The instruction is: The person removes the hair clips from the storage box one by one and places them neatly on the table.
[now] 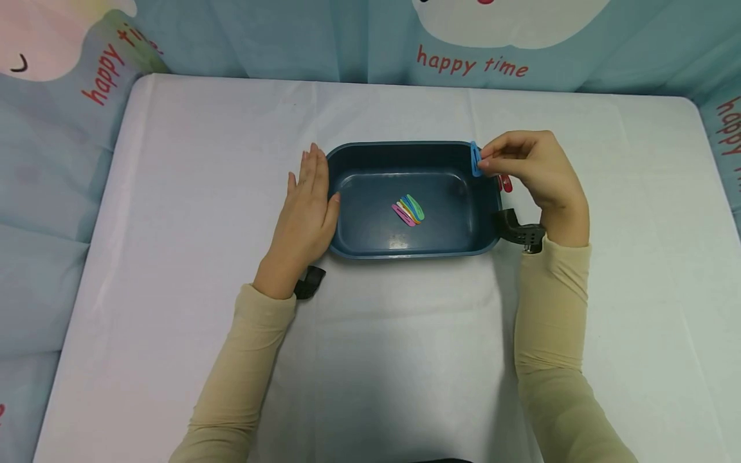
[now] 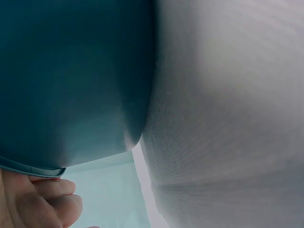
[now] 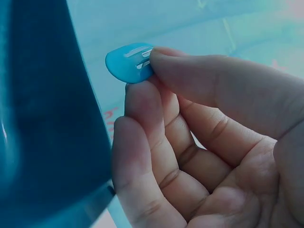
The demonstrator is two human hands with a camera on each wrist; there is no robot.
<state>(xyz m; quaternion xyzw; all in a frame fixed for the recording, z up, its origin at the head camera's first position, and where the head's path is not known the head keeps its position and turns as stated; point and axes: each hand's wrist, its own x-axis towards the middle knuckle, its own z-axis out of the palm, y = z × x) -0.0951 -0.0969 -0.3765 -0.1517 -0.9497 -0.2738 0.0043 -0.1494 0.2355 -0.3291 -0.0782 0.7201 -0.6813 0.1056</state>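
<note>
A dark blue rectangular tub (image 1: 370,247) stands on the table. Flat along its left wall lies my left hand (image 1: 307,215), fingers straight and the thumb over the rim; its fingers also show at the tub's edge in the left wrist view. Above the tub's far right corner, my right hand (image 1: 538,161) pinches a blue snap hair clip (image 3: 126,61) between thumb and fingertips. Several coloured hair clips (image 1: 409,210), pink, yellow, blue and green among them, lie bunched on the tub's floor. Partly hidden beneath my right hand, a red hair clip (image 1: 506,184) shows outside the right wall.
White cloth (image 1: 393,360) covers the table. Pale blue printed curtain fabric (image 1: 278,38) hangs along the back and left side. Black wrist mounts (image 1: 521,231) sit at both wrists, the right one close to the tub's right wall.
</note>
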